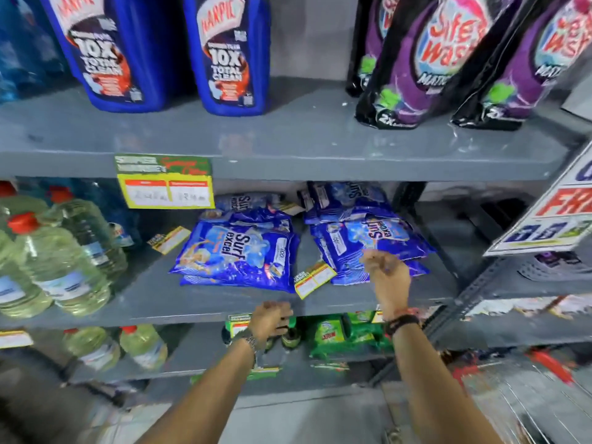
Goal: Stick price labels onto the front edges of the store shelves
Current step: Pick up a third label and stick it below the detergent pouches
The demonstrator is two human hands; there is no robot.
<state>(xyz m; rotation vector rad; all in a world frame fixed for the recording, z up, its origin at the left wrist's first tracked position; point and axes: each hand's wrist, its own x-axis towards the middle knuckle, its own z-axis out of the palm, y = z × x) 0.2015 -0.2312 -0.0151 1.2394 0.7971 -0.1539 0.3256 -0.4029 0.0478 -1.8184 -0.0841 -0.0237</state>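
A green and yellow price label (165,181) sticks to the front edge of the upper grey shelf (352,169). Loose labels lie on the middle shelf (192,310): one (168,239) at the left of the blue Surf Excel packs (237,251), another (314,278) between the two piles. My left hand (270,318) rests on the middle shelf's front edge, over a label (238,323) stuck there. My right hand (386,272) hovers over the right pile of packs (368,238), fingers curled; the blur hides whether it holds anything.
Blue Harpic bottles (224,56) and purple detergent pouches (426,62) stand on the upper shelf. Clear bottles with red caps (57,261) fill the left of the middle shelf. Green packs (339,334) lie on the lower shelf. A promo sign (554,213) hangs at right.
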